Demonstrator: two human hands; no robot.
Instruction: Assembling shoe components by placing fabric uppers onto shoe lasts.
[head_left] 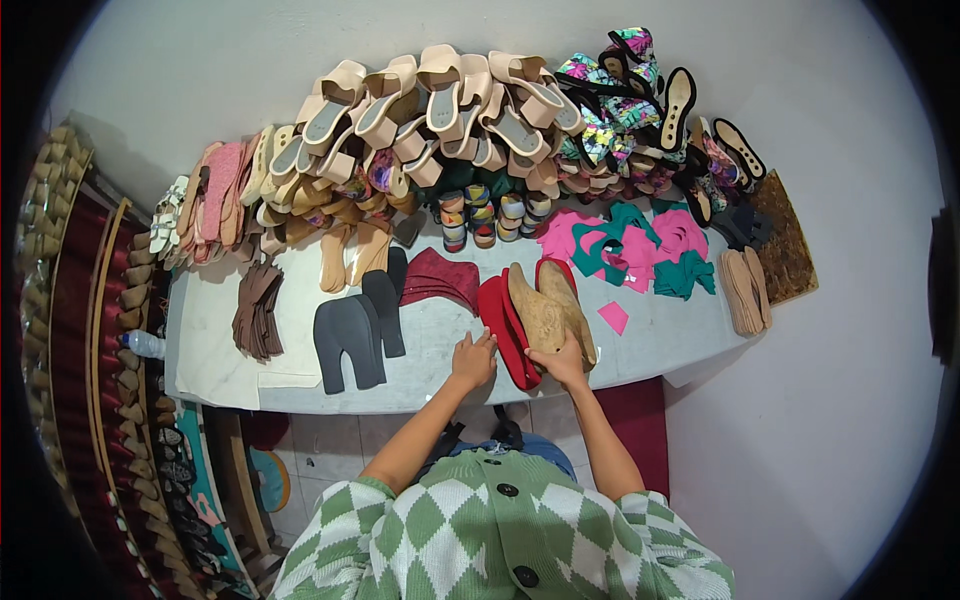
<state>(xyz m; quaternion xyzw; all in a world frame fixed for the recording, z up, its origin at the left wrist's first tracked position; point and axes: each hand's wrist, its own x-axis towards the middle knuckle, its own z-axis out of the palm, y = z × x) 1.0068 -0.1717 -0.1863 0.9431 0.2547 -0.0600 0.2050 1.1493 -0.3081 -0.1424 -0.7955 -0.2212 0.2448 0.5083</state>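
My right hand (557, 357) is closed around the heel end of a tan shoe last (537, 310). A second tan shoe last (566, 285), with red material showing around its toe, lies just right of it. Directly to the left are red shoe pieces (507, 335), long and sole-shaped, lying side by side. My left hand (474, 358) is beside their left edge, fingers apart and slightly bent, with nothing visible in it. A stack of dark red fabric pieces (440, 280) lies beyond my left hand. Dark grey sole-shaped pieces (345, 340) sit to its left.
Beige heeled sandals (440, 90) and patterned sandals (620, 110) are piled along the table's far side. Pink and teal scraps (640, 250) lie right of the lasts. Brown strips (258, 310) are at left, tan soles (745, 290) at right. Shelves of lasts (135, 400) stand left.
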